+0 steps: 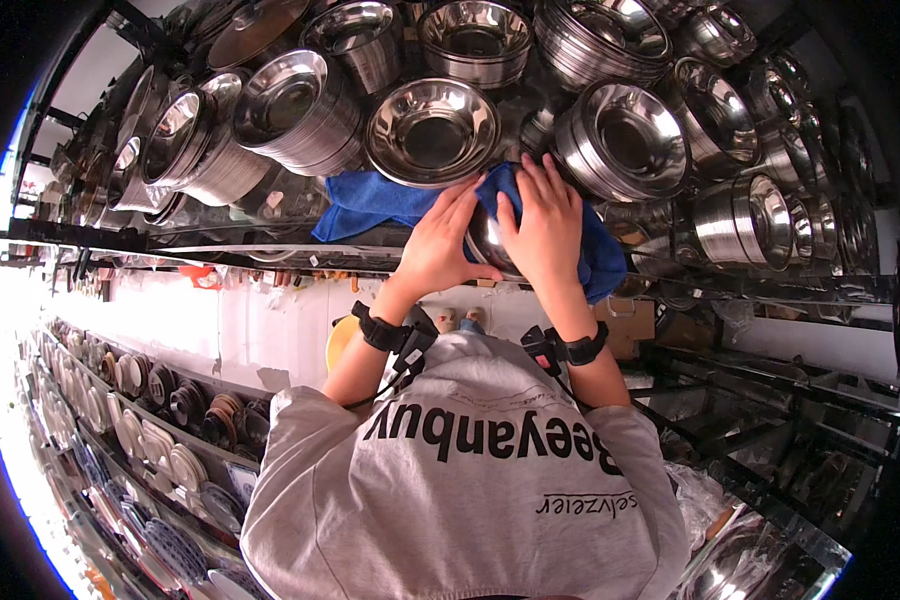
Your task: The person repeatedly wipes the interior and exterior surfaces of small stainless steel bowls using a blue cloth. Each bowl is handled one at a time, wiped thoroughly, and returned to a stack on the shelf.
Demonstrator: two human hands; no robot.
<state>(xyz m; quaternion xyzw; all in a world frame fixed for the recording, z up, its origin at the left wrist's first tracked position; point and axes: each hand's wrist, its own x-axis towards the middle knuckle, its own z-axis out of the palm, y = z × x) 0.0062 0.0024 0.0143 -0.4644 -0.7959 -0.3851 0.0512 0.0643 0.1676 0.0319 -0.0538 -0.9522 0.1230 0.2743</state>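
Between my hands, at the shelf's front edge, is a shiny stainless-steel bowl (486,241), partly hidden by my fingers and a blue cloth (604,251). My left hand (441,244) grips the bowl's left side, its thumb low and its fingers stretched towards the back. Spread over the cloth, my right hand (544,217) presses it against the bowl's right side. Some of the cloth hangs down beyond my right wrist. More blue fabric (379,196) lies on the shelf to the left; whether it is the same piece I cannot tell. A wide-rimmed steel bowl (433,133) sits just behind my hands.
Stacked steel bowls stand close on both sides, one stack (296,112) to the left and another (630,139) to the right. The dark shelf edge (270,244) runs across before me. Racks of plates (172,457) are at my lower left, cardboard boxes (630,326) below right.
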